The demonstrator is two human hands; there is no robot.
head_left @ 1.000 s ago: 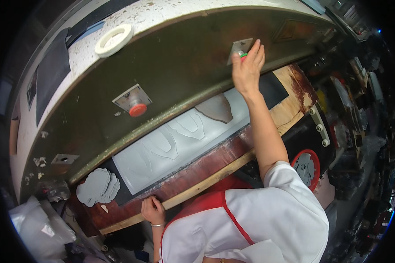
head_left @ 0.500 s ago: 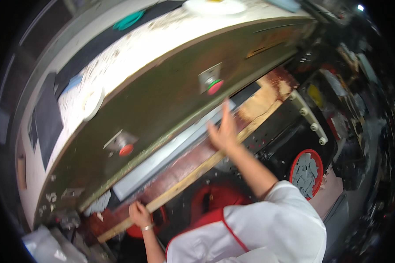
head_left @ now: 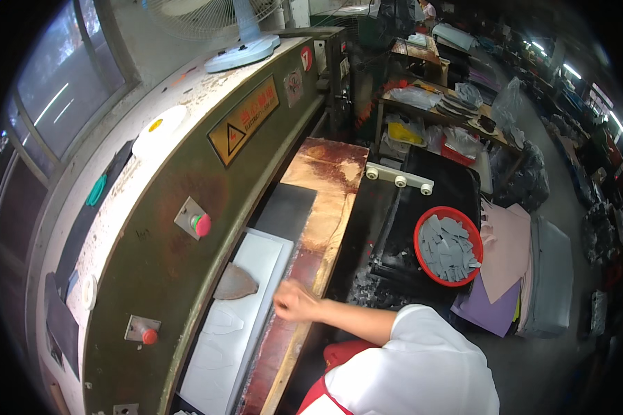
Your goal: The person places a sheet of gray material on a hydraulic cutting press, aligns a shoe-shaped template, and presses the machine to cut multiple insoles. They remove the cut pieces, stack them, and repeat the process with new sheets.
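One flat, tapered brown piece lay on the white sheet, just left of the person's right hand but apart from it, its long axis seemingly pointing across toward the knuckles. The fingers were curled in; whether they gripped anything could not be told. The left hand was out of view.

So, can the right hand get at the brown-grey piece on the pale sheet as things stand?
Probably yes: the right hand is near the pale sheet, and nothing visible blocks its way to the brown-grey piece.
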